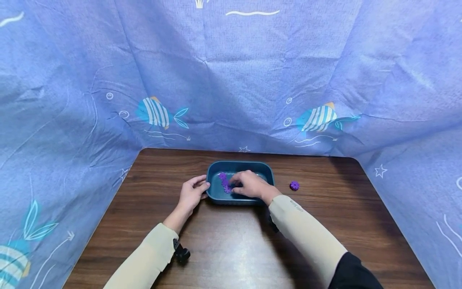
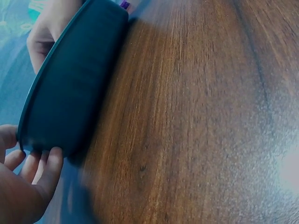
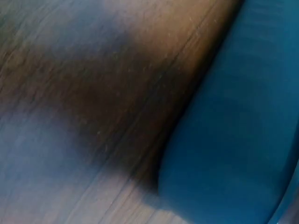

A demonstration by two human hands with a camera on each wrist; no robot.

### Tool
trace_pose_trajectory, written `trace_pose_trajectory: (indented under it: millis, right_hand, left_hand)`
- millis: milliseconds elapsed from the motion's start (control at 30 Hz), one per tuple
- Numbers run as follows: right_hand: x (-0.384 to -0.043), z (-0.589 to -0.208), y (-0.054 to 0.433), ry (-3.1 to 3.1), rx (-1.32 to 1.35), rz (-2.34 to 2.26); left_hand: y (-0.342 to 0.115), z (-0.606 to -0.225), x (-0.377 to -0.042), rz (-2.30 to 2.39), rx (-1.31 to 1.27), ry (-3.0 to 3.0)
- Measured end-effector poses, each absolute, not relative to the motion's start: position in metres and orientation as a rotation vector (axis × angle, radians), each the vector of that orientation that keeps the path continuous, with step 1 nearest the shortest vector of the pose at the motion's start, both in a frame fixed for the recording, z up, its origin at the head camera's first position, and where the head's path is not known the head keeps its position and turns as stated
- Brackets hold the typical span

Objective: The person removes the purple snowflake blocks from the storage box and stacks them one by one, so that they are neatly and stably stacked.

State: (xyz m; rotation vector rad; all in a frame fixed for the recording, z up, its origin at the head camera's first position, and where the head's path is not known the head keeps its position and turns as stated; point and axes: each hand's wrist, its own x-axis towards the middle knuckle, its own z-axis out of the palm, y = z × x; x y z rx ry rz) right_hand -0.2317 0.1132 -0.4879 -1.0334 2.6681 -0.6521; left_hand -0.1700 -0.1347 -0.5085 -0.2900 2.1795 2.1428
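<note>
A dark teal rectangular tray point(image 1: 240, 202) with raised walls stands on the table. My left hand point(image 1: 193, 193) grips its left end, thumb at the rim and fingertips against the outer wall, as the left wrist view also shows. Inside the tray, several small purple flower-shaped pieces point(image 1: 223, 181) lie in a cluster on the left. My right hand point(image 1: 250, 184) reaches over the right part of the tray, its bent fingers beside those pieces. Whether it pinches one is hidden. In the right wrist view only the tray's outer wall point(image 3: 224, 140) and the table show, blurred.
Another purple flower-shaped piece point(image 1: 294, 185) lies on the wooden table point(image 1: 231, 245), to the right of the tray. A blue cloth point(image 1: 245, 100) with fish prints hangs behind and on both sides of the table.
</note>
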Motion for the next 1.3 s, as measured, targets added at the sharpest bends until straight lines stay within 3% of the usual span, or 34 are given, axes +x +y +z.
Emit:
trace_pose_trajectory:
  millis: [567,1300]
  right_hand:
    - [-0.233,-0.489,0.098,2.773,-1.152,-0.266]
    - [-0.236,-0.492,0.087,2.762,-1.212,-0.120]
  left_hand:
    - [-0.134,-0.503,-0.168,2.117,-0.256,2.157]
    - [-0.135,-0.506,-0.168,2.137,-0.264,2.152]
